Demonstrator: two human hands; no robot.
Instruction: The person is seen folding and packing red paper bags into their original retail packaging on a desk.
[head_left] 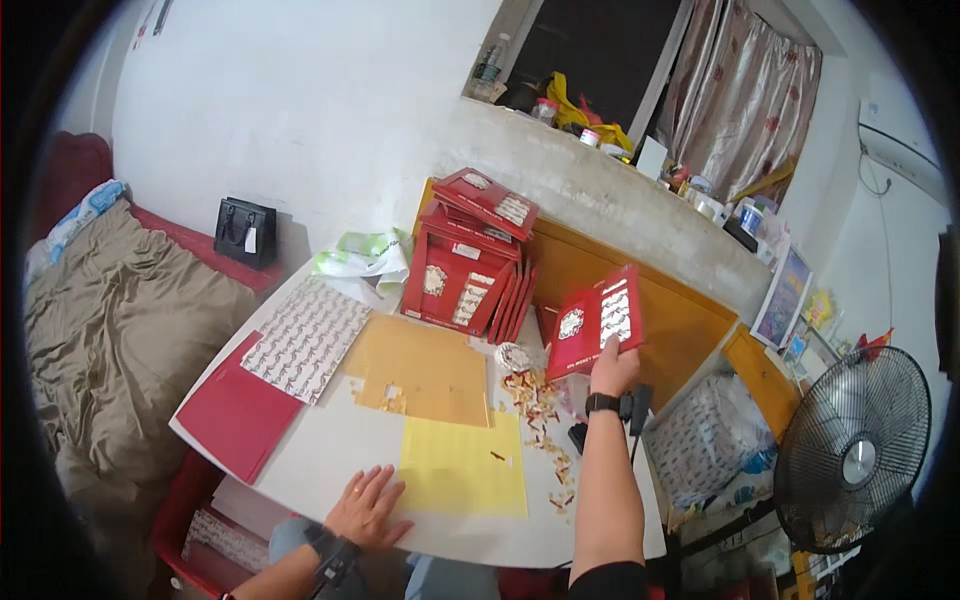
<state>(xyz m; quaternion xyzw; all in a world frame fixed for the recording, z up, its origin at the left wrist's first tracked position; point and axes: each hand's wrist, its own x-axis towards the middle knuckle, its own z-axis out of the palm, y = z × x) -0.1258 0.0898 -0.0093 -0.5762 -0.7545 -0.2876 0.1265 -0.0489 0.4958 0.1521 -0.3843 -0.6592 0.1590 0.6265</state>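
Observation:
My right hand (614, 370) grips the lower edge of a flat red package (592, 322) with a white ornate label and a patterned white panel, held up at the table's far right. On the near edge of the white table my left hand (367, 508) rests flat, fingers spread, holding nothing. Just right of it lies a yellow sheet (463, 465) with a small dark scrap on it. Beyond that are tan sheets (425, 370) with small cut-outs. Similar red packages (459, 280) are stacked and leaning at the back.
Small red and cream paper scraps (540, 410) scatter right of the sheets, beside a white roll (513, 356). Patterned white sheets (307, 338) and a dark red sheet (240, 407) lie at left. A standing fan (858, 462) is at right, a bed (130, 330) at left.

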